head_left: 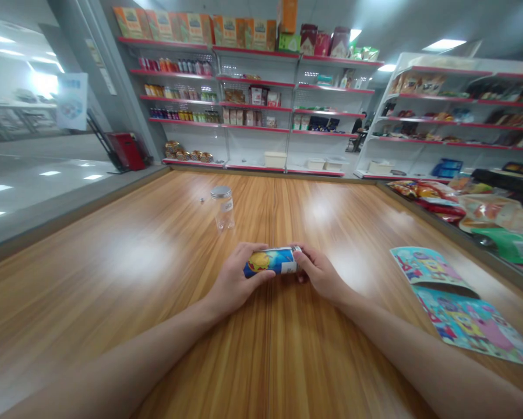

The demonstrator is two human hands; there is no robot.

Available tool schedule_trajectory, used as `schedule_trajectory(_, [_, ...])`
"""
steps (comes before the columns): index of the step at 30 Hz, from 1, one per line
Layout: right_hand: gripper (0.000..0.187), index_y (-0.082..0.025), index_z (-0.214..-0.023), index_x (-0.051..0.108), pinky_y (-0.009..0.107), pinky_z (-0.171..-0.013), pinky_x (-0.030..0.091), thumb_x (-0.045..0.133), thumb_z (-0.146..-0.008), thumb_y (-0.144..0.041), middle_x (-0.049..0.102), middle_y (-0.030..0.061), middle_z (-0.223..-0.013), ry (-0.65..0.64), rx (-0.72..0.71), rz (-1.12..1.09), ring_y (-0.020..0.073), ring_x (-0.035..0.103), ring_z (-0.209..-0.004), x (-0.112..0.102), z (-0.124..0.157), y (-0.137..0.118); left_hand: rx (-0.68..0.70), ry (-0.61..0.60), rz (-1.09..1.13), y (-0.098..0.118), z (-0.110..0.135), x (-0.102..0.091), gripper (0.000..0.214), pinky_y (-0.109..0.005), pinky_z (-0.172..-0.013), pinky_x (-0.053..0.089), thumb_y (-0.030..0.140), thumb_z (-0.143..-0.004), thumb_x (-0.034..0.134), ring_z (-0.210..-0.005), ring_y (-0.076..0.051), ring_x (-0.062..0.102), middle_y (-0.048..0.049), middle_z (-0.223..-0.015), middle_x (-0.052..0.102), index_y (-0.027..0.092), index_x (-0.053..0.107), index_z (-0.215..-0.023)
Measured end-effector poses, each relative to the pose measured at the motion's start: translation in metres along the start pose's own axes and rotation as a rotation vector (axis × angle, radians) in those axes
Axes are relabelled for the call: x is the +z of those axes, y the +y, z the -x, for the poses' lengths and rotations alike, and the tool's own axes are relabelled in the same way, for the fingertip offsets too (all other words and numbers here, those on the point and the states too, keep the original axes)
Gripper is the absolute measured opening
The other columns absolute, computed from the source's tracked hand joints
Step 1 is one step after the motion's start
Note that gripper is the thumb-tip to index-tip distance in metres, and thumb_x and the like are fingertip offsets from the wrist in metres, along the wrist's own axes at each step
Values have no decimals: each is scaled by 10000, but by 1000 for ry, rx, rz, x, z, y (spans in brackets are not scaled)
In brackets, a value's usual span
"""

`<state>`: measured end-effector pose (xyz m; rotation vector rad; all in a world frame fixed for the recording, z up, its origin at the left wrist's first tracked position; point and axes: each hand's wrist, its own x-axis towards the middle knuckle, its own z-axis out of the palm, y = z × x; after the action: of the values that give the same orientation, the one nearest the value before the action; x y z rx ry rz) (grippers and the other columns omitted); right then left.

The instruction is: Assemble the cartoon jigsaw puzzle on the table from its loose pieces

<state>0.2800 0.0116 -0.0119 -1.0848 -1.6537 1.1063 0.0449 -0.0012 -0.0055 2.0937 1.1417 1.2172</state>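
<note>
A small blue can (272, 261) with a yellow and red picture lies on its side just above the wooden table (156, 279). My left hand (235, 282) is wrapped round its left end. My right hand (319, 274) pinches its right end, where the silver rim shows. Both hands meet at the middle of the table, close to me. Behind them, a clear plastic jar (223, 208) with a silver lid stands upright on the table, apart from both hands.
A colourful flat pouch (458, 305) lies on the table to the right. Several snack bags (471, 212) are piled past the right edge. Store shelves (253, 99) with goods line the back and right walls. A tiny object (202, 200) sits left of the jar.
</note>
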Motion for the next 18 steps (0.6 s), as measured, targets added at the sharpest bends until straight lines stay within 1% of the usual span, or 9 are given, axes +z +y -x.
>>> schedule_trajectory(2, [499,-203,-1260,575,261,-547,504,507,-971,-604,620,9,-843,5,0,-25,135,574,-615,1,2,-3,-32,-3,40,1,1,0,449,-394,-979,544,377,-864,742,-1087,-227,647,-52,-1198,648,228,587,-1259])
schedule_trajectory(5, [459,-222,-1256,579,248,-561,500,513,-977,-580,612,15,-877,35,-21,-33,140,570,-666,2,5,-9,-107,-6,121,7,1,0,492,-372,-908,579,413,-845,754,-1006,-220,682,-59,-1157,683,204,586,-1257])
schedule_trajectory(7, [434,-225,-1250,594,243,-579,500,513,-986,-559,612,26,-912,58,-63,-8,146,575,-714,2,7,-11,-151,-5,174,11,1,-2,502,-336,-866,591,417,-816,781,-949,-204,695,-54,-1105,702,183,598,-1221])
schedule_trajectory(10, [404,-230,-1256,597,265,-672,538,522,-995,-528,627,50,-1017,72,-107,-1,170,611,-835,3,9,-13,-178,0,260,16,-2,-4,510,-276,-808,599,403,-769,825,-898,-183,704,-44,-1055,716,172,623,-1176])
schedule_trajectory(11, [396,-234,-1261,593,279,-707,549,525,-996,-520,630,56,-1050,72,-114,-11,179,622,-867,3,10,-13,-198,-1,286,17,-2,-5,515,-255,-755,603,399,-758,834,-846,-171,707,-43,-1032,720,171,627,-1171])
schedule_trajectory(13, [384,-240,-1266,586,306,-756,562,531,-997,-508,633,63,-1085,72,-126,-34,193,637,-900,4,11,-14,-266,-24,334,18,-3,-7,538,-216,-561,578,412,-757,833,-638,-130,673,-32,-951,722,175,617,-1190])
schedule_trajectory(15, [377,-242,-1266,587,319,-770,564,532,-997,-500,638,64,-1078,79,-141,-42,200,642,-901,5,13,-15,-337,-57,377,19,-2,-8,575,-194,-373,486,444,-765,820,-437,-85,562,-16,-877,711,188,593,-1227])
schedule_trajectory(16, [373,-242,-1262,590,319,-768,562,531,-997,-498,640,63,-1072,85,-148,-41,201,641,-899,5,13,-16,-360,-69,392,19,-1,-8,592,-193,-321,449,458,-765,817,-385,-73,516,-11,-860,705,194,583,-1240])
schedule_trajectory(18, [371,-239,-1256,592,308,-745,553,530,-996,-497,645,58,-1055,96,-153,-22,198,637,-884,5,14,-18,-387,-78,402,19,1,-7,614,-202,-294,441,477,-759,818,-368,-74,498,-11,-860,698,203,572,-1251])
